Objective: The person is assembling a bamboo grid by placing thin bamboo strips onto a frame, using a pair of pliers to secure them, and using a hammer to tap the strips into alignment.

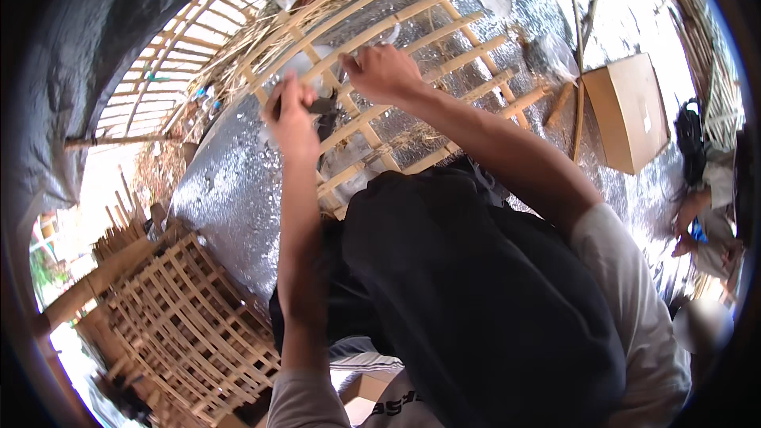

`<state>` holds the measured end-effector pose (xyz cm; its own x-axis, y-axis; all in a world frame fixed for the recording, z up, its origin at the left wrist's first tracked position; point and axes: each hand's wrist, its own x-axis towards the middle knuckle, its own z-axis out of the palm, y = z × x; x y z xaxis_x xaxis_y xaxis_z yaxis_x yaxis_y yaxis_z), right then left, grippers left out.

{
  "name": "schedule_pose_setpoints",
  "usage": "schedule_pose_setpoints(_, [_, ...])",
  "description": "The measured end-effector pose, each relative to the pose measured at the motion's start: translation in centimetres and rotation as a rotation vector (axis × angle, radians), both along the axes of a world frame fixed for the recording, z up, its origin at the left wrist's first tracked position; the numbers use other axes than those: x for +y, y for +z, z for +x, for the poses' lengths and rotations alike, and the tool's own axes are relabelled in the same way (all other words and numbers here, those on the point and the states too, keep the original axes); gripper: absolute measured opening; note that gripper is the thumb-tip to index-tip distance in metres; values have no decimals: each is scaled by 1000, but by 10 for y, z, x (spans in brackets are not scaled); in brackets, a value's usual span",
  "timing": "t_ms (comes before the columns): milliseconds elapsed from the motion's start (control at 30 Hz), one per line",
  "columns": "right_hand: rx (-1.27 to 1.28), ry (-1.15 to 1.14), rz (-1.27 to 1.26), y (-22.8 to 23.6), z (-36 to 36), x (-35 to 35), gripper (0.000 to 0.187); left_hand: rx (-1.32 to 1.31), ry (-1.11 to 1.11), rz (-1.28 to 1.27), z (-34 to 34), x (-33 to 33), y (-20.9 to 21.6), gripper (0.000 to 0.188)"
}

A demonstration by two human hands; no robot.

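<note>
In front of me lies a frame of crossed bamboo slats [468, 55], pale yellow, spread over a shiny silver sheet [230, 182]. My left hand [293, 123] is over its left part, somewhat blurred, fingers wrapped round a dark, flat, blade-like tool [323, 105] whose end sticks out toward the right. Above the middle slats, my right hand [387, 73] is curled closed, with the thumb toward the left hand. Whether it grips a slat or something small is hidden by the fingers. Dark cloth [476, 285] covers my lap and knees.
A second, denser bamboo lattice [186, 309] stands at the lower left. To the right are a cardboard box [622, 115] and thin sticks [579, 83]. Another person [709, 218] sits at the right edge. Straw [238, 47] lies by the slatted bamboo wall [170, 59].
</note>
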<state>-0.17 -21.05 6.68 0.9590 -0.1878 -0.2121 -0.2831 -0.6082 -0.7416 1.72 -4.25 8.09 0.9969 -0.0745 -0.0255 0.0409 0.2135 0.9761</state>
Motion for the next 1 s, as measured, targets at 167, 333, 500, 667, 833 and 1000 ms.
schedule_pose_setpoints(167, [667, -33, 877, 53, 2, -13, 71, 28, -24, -146, -15, -47, 8, 28])
schedule_pose_setpoints(333, [633, 36, 890, 43, 13, -10, 58, -73, -52, -244, -20, -20, -16, 14])
schedule_pose_setpoints(500, [760, 20, 862, 53, 23, -7, 40, -320, 103, 701, -10, 30, -52, 16])
schedule_pose_setpoints(667, [927, 239, 329, 78, 59, 7, 41, -351, -19, 1040, -9, 15, -90, 16])
schedule_pose_setpoints(833, [1038, 602, -361, 103, 75, 63, 28, -130, -119, 1161, -8, 12, -75, 11])
schedule_pose_setpoints(1000, [988, 645, -558, 96, 86, 82, 10, -148, -142, 1049, -4, 8, -79, 9])
